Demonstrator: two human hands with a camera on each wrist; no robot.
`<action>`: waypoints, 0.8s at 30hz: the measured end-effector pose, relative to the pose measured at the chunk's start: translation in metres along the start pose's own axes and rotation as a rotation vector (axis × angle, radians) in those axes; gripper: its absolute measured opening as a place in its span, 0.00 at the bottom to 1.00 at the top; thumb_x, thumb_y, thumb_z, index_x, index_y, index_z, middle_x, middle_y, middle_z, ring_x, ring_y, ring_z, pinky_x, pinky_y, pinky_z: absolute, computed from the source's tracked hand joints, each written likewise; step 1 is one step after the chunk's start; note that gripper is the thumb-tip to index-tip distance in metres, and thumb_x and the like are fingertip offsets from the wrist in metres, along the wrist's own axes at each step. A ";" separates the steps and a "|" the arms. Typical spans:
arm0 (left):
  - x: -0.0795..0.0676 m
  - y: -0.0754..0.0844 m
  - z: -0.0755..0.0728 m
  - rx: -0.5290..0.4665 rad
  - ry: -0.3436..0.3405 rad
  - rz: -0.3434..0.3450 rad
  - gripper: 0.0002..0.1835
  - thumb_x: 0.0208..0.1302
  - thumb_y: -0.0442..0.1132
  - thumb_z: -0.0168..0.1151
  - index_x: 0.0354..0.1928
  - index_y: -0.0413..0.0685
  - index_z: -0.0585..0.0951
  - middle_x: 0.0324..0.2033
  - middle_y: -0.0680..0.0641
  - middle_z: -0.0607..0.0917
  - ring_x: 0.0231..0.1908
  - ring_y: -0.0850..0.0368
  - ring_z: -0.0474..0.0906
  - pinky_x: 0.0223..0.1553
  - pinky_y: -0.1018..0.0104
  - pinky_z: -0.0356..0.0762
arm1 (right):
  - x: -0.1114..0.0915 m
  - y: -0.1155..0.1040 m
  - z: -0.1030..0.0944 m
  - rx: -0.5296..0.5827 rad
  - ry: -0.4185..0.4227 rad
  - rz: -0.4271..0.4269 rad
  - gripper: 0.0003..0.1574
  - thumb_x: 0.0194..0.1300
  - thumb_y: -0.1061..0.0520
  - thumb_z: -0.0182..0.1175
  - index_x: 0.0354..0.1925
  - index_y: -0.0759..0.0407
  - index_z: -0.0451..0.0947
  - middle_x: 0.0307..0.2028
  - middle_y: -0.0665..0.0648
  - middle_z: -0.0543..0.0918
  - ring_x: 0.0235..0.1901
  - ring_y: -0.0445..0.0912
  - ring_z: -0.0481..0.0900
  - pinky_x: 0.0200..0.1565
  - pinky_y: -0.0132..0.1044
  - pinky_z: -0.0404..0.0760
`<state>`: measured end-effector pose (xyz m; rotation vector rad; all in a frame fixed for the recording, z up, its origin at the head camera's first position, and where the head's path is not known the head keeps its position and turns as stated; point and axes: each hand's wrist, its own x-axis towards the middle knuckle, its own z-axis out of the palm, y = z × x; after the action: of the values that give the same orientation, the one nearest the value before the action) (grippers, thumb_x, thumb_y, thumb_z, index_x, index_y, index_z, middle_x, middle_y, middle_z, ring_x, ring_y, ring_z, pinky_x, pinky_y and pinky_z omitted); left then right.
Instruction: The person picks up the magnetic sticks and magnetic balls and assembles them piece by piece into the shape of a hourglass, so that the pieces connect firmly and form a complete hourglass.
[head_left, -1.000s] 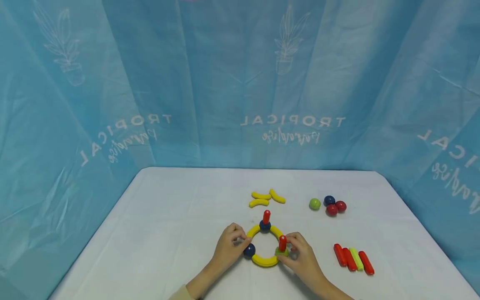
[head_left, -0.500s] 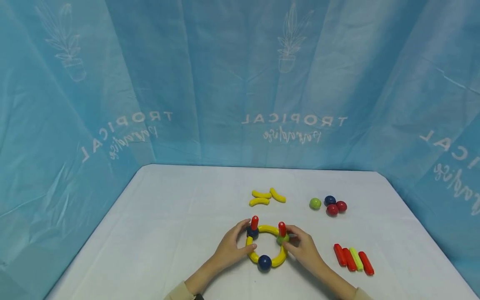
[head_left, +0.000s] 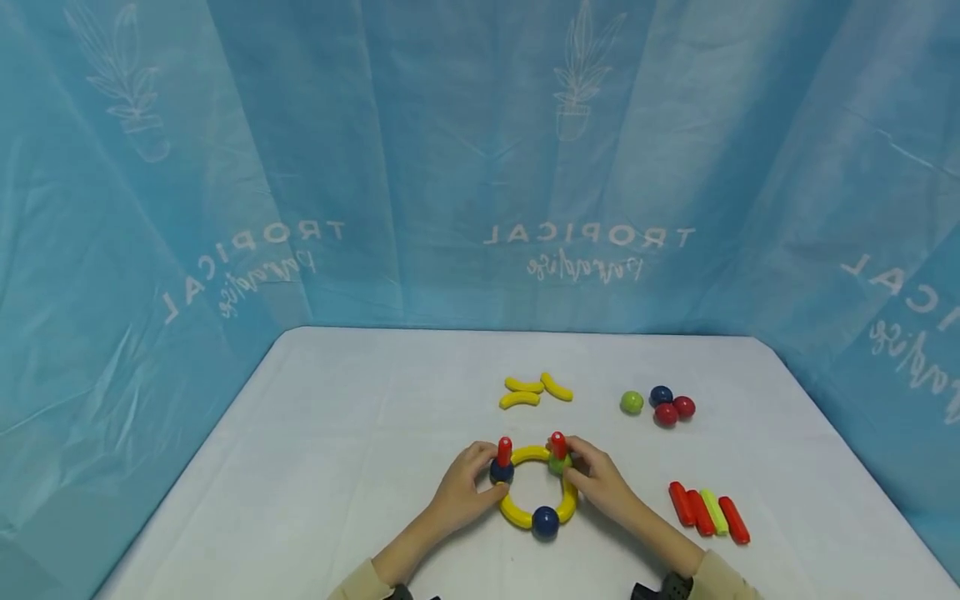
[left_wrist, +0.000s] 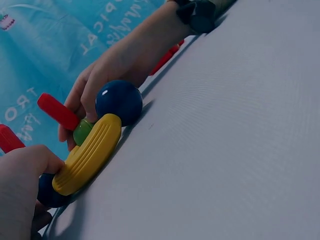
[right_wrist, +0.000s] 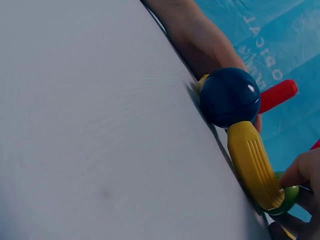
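Head view: our left hand (head_left: 461, 492) pinches a blue ball (head_left: 502, 472), our right hand (head_left: 602, 485) a green ball (head_left: 556, 467), likely steadying the ring (head_left: 531, 453) on the table (head_left: 360, 400). Left wrist: we grip where a yellow curve (left_wrist: 90, 157) joins. Right wrist: likewise, at green!

Curtained booth, room type unclear, blue "TROPICAL Paradise" curtains (head_left: 465, 175) around three sides, white table (head_left: 360, 417)
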<state>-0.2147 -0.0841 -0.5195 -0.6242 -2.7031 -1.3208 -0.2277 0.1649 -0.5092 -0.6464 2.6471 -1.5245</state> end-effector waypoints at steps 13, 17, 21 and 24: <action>0.000 0.001 0.002 0.044 -0.001 -0.002 0.23 0.57 0.44 0.65 0.55 0.46 0.78 0.53 0.49 0.78 0.55 0.50 0.73 0.59 0.47 0.69 | -0.020 -0.005 -0.023 -0.103 0.253 -0.034 0.22 0.60 0.71 0.56 0.53 0.58 0.76 0.50 0.54 0.82 0.50 0.45 0.77 0.52 0.29 0.76; 0.000 0.002 0.001 0.048 0.005 0.007 0.23 0.57 0.43 0.65 0.54 0.45 0.78 0.51 0.49 0.78 0.55 0.50 0.73 0.58 0.48 0.69 | -0.038 -0.003 -0.046 -0.192 0.446 -0.091 0.18 0.59 0.73 0.57 0.47 0.63 0.79 0.44 0.55 0.83 0.45 0.35 0.75 0.48 0.19 0.72; -0.001 0.001 0.001 0.040 0.031 0.028 0.20 0.55 0.38 0.64 0.52 0.45 0.79 0.50 0.49 0.79 0.53 0.51 0.74 0.58 0.50 0.70 | -0.056 0.002 -0.070 -0.281 0.619 -0.065 0.15 0.56 0.74 0.58 0.43 0.66 0.80 0.39 0.57 0.83 0.41 0.27 0.70 0.43 0.15 0.68; -0.002 0.001 0.001 0.027 0.040 0.026 0.18 0.54 0.35 0.61 0.50 0.47 0.80 0.48 0.50 0.80 0.52 0.53 0.74 0.57 0.53 0.71 | -0.071 0.007 -0.085 -0.371 0.694 0.045 0.15 0.55 0.73 0.59 0.42 0.64 0.80 0.39 0.58 0.83 0.38 0.24 0.67 0.40 0.14 0.65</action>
<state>-0.2126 -0.0831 -0.5200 -0.6212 -2.6675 -1.2743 -0.1842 0.2634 -0.4835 -0.0365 3.4693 -1.4511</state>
